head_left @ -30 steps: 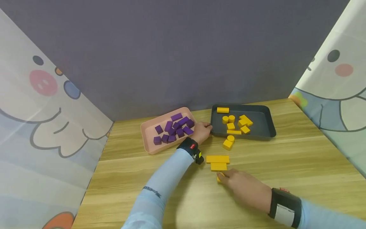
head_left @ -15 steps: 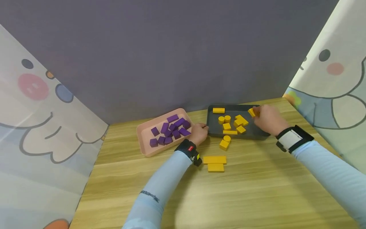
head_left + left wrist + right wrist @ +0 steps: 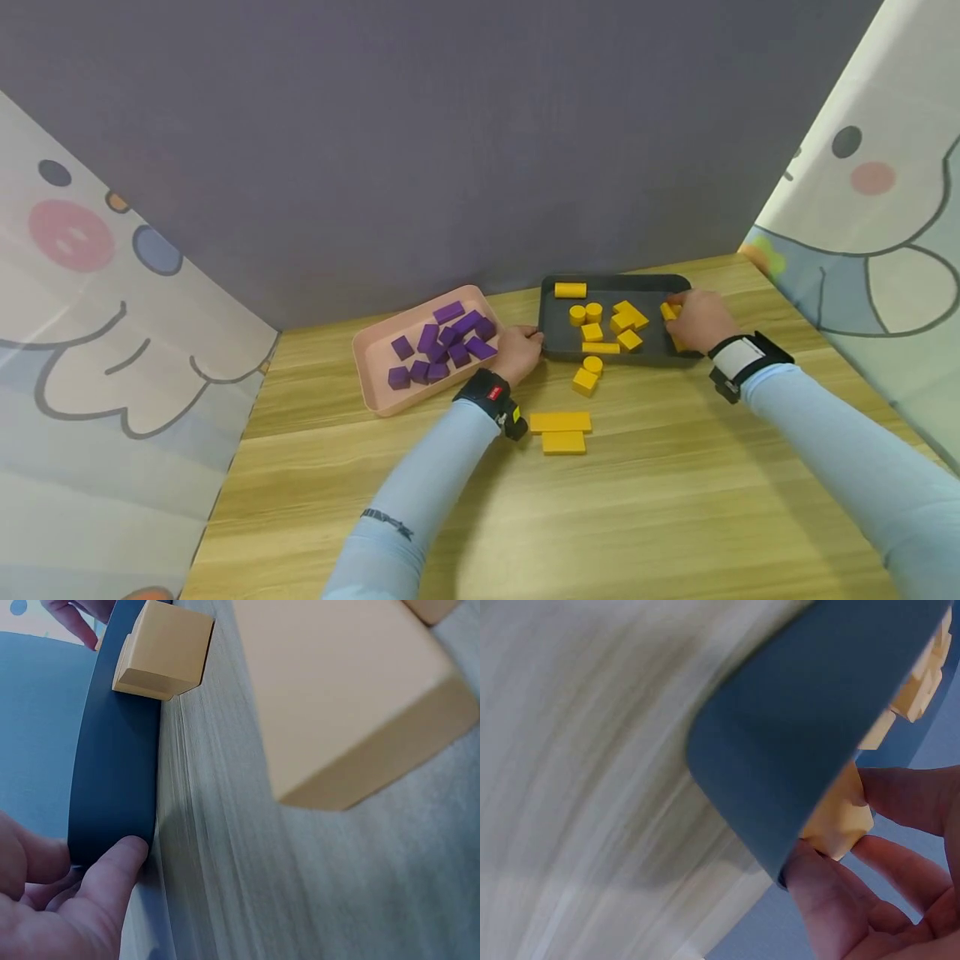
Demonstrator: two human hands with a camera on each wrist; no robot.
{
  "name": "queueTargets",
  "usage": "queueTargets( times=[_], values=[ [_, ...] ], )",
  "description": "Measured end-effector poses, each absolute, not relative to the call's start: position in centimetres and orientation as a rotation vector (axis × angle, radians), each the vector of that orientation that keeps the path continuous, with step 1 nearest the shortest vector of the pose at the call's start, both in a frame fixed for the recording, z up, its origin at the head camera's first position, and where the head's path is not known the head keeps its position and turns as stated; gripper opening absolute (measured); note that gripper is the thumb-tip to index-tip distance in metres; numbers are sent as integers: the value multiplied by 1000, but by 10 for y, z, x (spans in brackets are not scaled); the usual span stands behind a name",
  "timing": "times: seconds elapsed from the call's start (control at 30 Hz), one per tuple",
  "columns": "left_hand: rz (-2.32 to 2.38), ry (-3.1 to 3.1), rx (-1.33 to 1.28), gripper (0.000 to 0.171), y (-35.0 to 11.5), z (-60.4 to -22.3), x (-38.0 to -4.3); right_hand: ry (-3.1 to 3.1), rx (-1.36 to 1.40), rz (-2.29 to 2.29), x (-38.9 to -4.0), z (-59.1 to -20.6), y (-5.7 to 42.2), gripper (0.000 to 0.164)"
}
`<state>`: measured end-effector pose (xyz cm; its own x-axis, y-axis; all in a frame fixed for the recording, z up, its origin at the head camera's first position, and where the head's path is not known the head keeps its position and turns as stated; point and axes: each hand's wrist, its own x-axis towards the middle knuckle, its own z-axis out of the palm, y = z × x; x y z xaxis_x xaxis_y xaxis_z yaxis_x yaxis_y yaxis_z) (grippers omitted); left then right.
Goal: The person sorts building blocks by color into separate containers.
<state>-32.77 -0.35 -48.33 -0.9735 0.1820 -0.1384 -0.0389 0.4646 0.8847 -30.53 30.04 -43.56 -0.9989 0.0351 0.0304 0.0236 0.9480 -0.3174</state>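
My left hand grips the near-left corner of the dark grey tray; in the left wrist view, its thumb and fingers lie on either side of the tray wall. At the tray's right end is my right hand, reaching in over the rim. It pinches a yellow block between thumb and fingers, just inside the wall. Part of that block is hidden by the fingers and the tray wall. Several other yellow blocks, among them a lying cylinder, are in the tray.
A pink tray of purple blocks stands left of my left hand. In front of the grey tray, a yellow cube and a short cylinder lie on the table, with two flat yellow blocks nearer. A grey wall rises behind.
My right hand has carried a yellow block from the near table up to the grey tray's right end and lowered it inside. My left hand has stayed at the tray corner.
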Motion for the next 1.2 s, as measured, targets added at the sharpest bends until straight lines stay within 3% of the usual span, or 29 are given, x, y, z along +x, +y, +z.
queueTargets(
  times=[0.3, 0.8, 0.97, 1.2],
  values=[
    [1519, 2520, 161, 36, 2, -479, -334, -3072, -114, 482, -302, -429, 301, 49],
    [1516, 2483, 113, 37, 0, -487, -333, -3031, 28, 433, -292, -439, 293, 52],
    [1519, 2474, 99, 39, -1, -485, -331, -2916, 257, 420, -258, -444, 252, 64],
    [1513, 2496, 103, 38, -4, -483, -329, -2954, 716, 376, -176, -469, 172, 86]
  ],
)
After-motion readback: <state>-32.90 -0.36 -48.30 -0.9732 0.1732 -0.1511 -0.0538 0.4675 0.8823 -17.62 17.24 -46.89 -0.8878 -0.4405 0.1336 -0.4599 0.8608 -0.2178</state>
